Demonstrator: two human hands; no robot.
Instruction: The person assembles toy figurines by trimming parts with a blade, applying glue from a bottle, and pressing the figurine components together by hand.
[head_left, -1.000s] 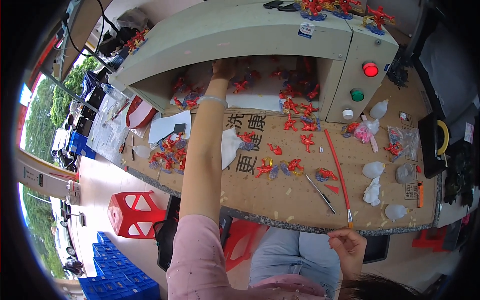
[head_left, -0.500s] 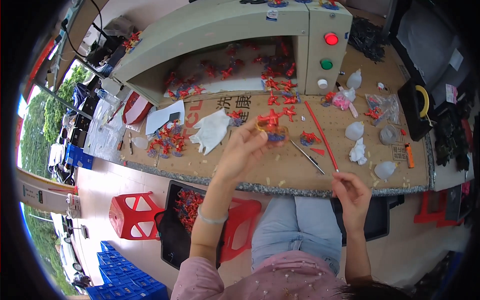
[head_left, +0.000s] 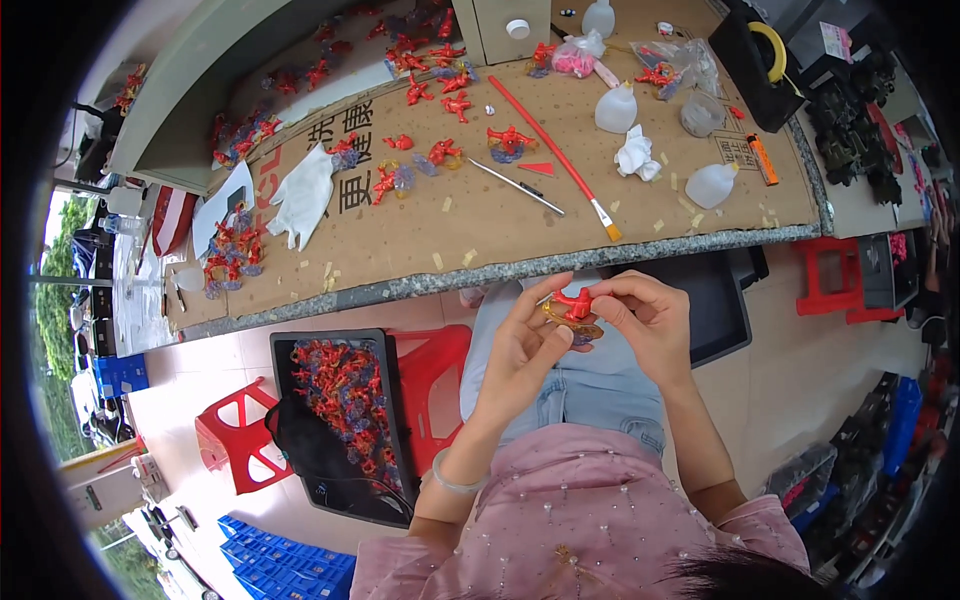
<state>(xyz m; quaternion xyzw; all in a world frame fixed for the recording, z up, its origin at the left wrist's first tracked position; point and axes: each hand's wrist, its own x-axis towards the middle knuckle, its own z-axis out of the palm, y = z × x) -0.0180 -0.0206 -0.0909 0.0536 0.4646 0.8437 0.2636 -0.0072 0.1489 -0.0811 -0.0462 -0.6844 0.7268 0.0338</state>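
A small red toy figure with a yellow and clear purple-blue base (head_left: 575,308) is held over my lap, just off the table's front edge. My left hand (head_left: 520,360) pinches its base between thumb and fingers. The fingers of my right hand (head_left: 650,318) close on the red part from the other side. Beyond them on the table lie a red-handled paintbrush (head_left: 545,138), a thin silver pen-like tool (head_left: 517,186) and a flat red triangular piece (head_left: 538,169). Another such figure (head_left: 510,143) stands near the brush.
A beige machine (head_left: 190,110) with figures inside its opening stands at the back. A white glove (head_left: 302,195), squeeze bottles (head_left: 712,185), crumpled tissue (head_left: 637,155) and an orange cutter (head_left: 763,160) lie on the cardboard-covered table. Left below, a black crate (head_left: 283,365) holds many figures beside red stools (head_left: 432,375).
My left hand has brought the figure down from above the table to over my lap. My right hand has left the paintbrush's bristle end and joined it on the figure. The view has tilted down.
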